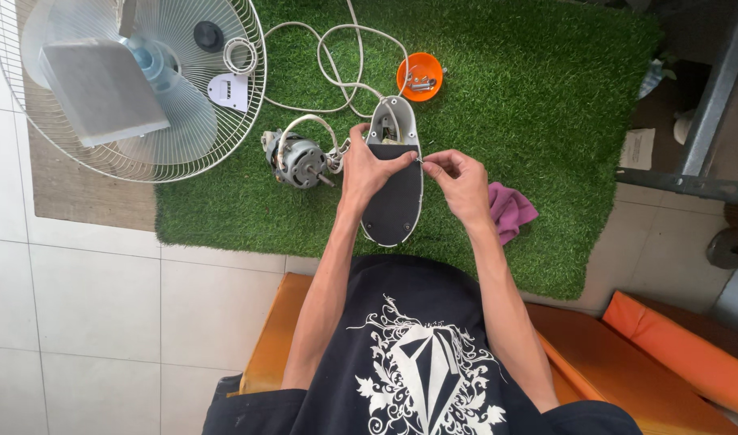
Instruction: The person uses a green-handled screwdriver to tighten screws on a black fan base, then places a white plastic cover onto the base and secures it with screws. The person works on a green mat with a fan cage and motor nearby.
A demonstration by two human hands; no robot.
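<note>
grey oval fan housing [393, 189] lies dark side up on the green turf mat [546, 97], straight ahead of the person. left hand [367, 165] is spread over its left edge, fingers wrapped round the rim, probably to steady it. right hand [458, 181] pinches something small at the right rim; looks like a screw, too small to tell. bare motor [296, 159] just left, cord-linked. orange bowl [420, 76] beyond, likely for loose parts. purple rag [510, 211] right, fan cage [127, 84] far left.
</note>
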